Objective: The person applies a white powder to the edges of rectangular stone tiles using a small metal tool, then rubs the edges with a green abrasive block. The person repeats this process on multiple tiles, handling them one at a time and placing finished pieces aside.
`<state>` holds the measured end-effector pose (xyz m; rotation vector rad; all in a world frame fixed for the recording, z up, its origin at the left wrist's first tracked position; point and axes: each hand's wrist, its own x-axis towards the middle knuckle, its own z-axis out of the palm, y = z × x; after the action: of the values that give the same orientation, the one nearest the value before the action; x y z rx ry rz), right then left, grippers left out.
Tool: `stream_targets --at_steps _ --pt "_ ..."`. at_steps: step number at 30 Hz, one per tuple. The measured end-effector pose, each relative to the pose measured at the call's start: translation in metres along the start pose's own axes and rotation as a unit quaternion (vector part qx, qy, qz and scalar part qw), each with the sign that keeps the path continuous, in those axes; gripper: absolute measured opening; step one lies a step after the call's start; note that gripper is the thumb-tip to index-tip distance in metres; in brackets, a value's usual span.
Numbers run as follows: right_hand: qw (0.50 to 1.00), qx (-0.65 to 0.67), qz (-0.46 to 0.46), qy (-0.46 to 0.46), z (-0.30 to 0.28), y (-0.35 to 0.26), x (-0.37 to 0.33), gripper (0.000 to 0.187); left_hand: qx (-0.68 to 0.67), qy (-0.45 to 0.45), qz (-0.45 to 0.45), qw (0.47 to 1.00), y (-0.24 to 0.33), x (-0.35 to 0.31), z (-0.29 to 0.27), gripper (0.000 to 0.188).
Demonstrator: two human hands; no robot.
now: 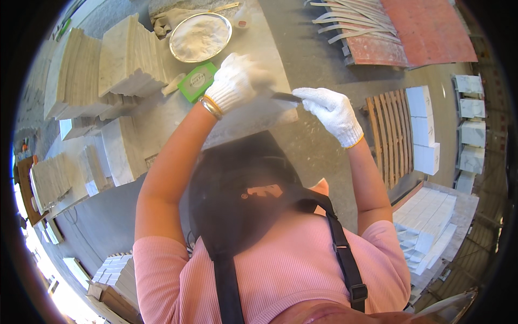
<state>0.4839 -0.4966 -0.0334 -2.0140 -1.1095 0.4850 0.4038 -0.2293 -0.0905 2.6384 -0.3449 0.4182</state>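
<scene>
My right hand (329, 110), in a white knit glove with a yellow cuff edge, pinches the end of a narrow dark strip (286, 97) between thumb and fingers. The strip points left toward my left hand (234, 81), gloved the same way. Motion blurs the left fingers, so what they hold cannot be made out. Both hands are over the near right corner of a pale, dusty worktable (270, 40). Close behind the left wrist lies a green box (197, 82). Beyond it stands a round metal-rimmed tray (200, 36) heaped with whitish powder or paste.
Stacks of marble-look slabs (127, 54) crowd the table's left side. On the right are a reddish board (431, 32), pale strips (356, 21), a wooden pallet (391, 135) and white boxes (421, 116). Light tiles (426, 216) fill a crate at the lower right.
</scene>
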Motion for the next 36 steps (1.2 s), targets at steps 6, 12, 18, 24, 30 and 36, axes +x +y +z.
stream_targets --at_steps 6,12,18,24,30,36 --pt "0.998 0.017 0.042 0.053 0.012 -0.003 -0.01 0.035 -0.009 -0.001 -0.005 1.0 0.001 0.0 -0.001 0.02" --pt "0.982 0.061 0.095 0.152 0.042 -0.01 -0.02 0.026 -0.002 -0.009 0.007 1.0 -0.002 0.0 0.001 0.024" --pt "0.977 0.01 0.097 0.188 0.052 -0.015 -0.024 0.03 0.006 -0.001 0.006 1.0 -0.003 0.002 0.002 0.025" --pt "0.971 -0.017 0.082 0.226 0.058 -0.016 -0.03 0.033 -0.009 0.004 0.005 1.0 -0.003 -0.001 0.003 0.026" --pt "0.962 -0.026 0.078 0.259 0.074 -0.015 -0.024 0.034 -0.004 0.013 -0.001 1.0 -0.001 -0.001 0.002 0.025" --pt "0.962 0.051 0.1 0.248 0.075 -0.027 -0.022 0.035 -0.007 -0.005 -0.019 1.0 -0.002 -0.001 0.004 0.024"
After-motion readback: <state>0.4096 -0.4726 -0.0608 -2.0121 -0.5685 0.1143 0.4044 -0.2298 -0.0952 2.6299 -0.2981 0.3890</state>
